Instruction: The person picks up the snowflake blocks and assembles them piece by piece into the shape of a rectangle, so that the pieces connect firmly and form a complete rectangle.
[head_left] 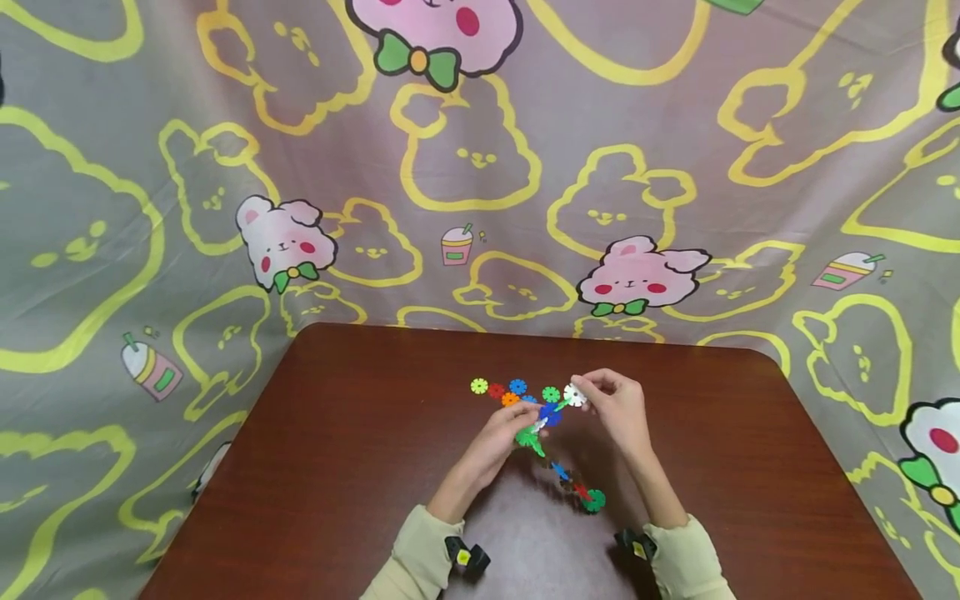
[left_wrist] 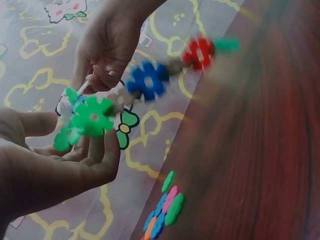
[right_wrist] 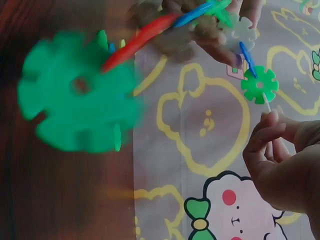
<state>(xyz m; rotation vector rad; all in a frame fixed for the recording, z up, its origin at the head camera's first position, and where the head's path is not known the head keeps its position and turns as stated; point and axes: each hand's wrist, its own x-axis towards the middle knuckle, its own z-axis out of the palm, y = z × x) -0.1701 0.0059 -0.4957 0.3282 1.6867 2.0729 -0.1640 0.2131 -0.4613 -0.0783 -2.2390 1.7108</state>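
Note:
Notched plastic snowflake discs are slotted together into a long chain held above the table. My left hand (head_left: 497,437) grips the chain near a green disc (left_wrist: 93,116), its fingers beneath it. My right hand (head_left: 618,408) pinches a white disc (head_left: 574,395) at the chain's far end, which joins a green disc (right_wrist: 259,85) and then a blue disc (head_left: 551,414). Another arm of the chain hangs free toward the body: a blue disc (left_wrist: 148,80), a red disc (left_wrist: 199,53) and a green end disc (right_wrist: 80,92), with brownish discs between, blurred.
Several loose discs lie on the brown table (head_left: 360,433) beyond the hands, among them a yellow disc (head_left: 479,386), a red disc (head_left: 497,390), an orange disc (head_left: 510,400) and a blue disc (head_left: 517,387). A patterned cloth (head_left: 480,283) hangs behind the table.

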